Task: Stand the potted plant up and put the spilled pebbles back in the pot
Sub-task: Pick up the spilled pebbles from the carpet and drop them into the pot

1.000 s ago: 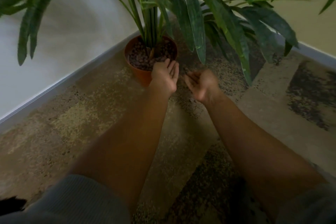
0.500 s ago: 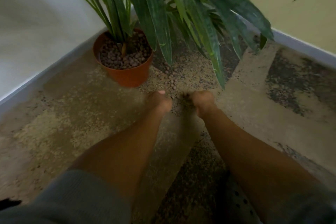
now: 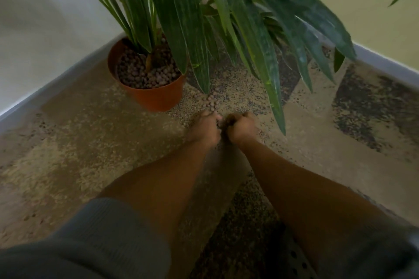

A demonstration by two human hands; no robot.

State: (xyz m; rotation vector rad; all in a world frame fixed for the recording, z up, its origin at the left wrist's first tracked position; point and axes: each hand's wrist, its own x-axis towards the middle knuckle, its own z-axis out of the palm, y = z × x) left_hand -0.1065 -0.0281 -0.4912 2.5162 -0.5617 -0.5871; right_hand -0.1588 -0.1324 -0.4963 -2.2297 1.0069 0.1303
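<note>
The orange pot stands upright in the room's corner, filled with brown pebbles around the plant's stems. Long green leaves arch over the floor. A small heap of spilled pebbles lies on the carpet just right of the pot. My left hand and my right hand rest on the carpet side by side below that heap, fingers curled inward, cupping pebbles between them. What lies inside the fists is mostly hidden.
A mottled tan and dark carpet covers the floor. A white wall with a grey baseboard runs on the left, a yellow wall with a baseboard on the right. Drooping leaves hang close to my right hand.
My hands dropped from the pot's rim to the carpet right of the pot and drew together, fingers curling around spilled pebbles. The view shifted, so the pot sits further left.
</note>
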